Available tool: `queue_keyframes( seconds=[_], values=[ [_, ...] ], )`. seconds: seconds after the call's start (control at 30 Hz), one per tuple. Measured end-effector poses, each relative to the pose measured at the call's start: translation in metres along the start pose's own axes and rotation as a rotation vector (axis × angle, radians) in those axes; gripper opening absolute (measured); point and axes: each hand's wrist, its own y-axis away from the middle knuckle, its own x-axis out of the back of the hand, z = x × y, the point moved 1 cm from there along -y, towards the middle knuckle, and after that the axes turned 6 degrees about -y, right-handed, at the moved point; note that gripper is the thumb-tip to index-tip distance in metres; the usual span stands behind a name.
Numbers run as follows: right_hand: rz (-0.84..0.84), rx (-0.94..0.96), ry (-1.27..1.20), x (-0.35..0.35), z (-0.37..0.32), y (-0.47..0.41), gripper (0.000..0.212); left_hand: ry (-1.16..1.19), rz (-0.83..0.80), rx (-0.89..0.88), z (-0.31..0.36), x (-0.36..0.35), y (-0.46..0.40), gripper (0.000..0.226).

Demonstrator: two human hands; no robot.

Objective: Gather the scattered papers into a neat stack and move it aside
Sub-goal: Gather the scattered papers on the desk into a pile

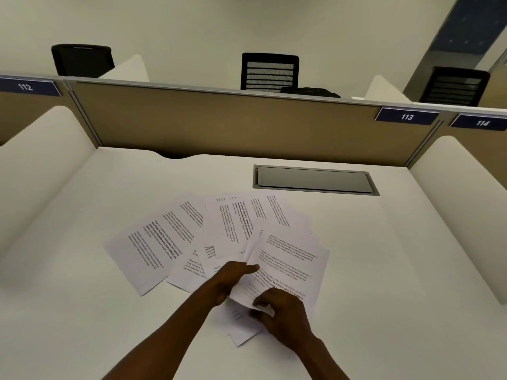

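Several printed white papers [164,242] lie fanned and overlapping across the middle of the white desk [82,311]. At the right of the spread, a small bundle of sheets [288,267] is lifted at its near edge. My left hand [233,278] grips the left edge of that bundle, thumb on top. My right hand [282,314] pinches the bundle's near corner, fingers curled around the paper. A few more sheets [241,327] lie flat beneath both hands.
A grey cable hatch [315,179] is set into the desk behind the papers. A tan partition [219,124] closes the back, white side dividers [41,165] stand left and right. Black chairs [269,71] stand beyond the partition.
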Motion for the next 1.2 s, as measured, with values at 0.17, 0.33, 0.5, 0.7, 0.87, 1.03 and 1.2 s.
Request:
queue_keyframes(
  seconds=[0.17,0.33,0.5,0.7,0.87,1.03,1.2],
  values=[
    [0.179,-0.152,-0.243,0.022,0.003,-0.002,0.050,-0.095,0.014,-0.098,-0.002,0.001,0.002,0.034],
    [0.596,-0.778,-0.349,0.058,0.029,-0.007,0.063,0.134,-0.104,-0.184,0.012,0.000,0.008,0.057],
    [0.373,-1.026,-1.327,0.080,0.055,-0.010,0.042,0.177,-0.177,-0.190,0.022,-0.002,0.001,0.082],
    [0.512,-0.865,-1.133,0.079,0.068,-0.005,0.034,-0.525,0.248,-0.366,0.033,0.001,-0.023,0.077],
    [0.631,-0.927,-1.028,0.068,0.083,0.007,0.034,-1.129,0.401,-0.337,0.025,0.019,-0.053,0.070],
    [0.653,-0.921,-0.994,0.065,0.084,0.011,0.034,-1.426,0.350,-0.356,0.020,0.025,-0.063,0.068],
    [0.659,-0.875,-1.005,0.063,0.083,0.012,0.036,-1.622,0.322,-0.405,0.024,0.023,-0.061,0.072]
  ],
)
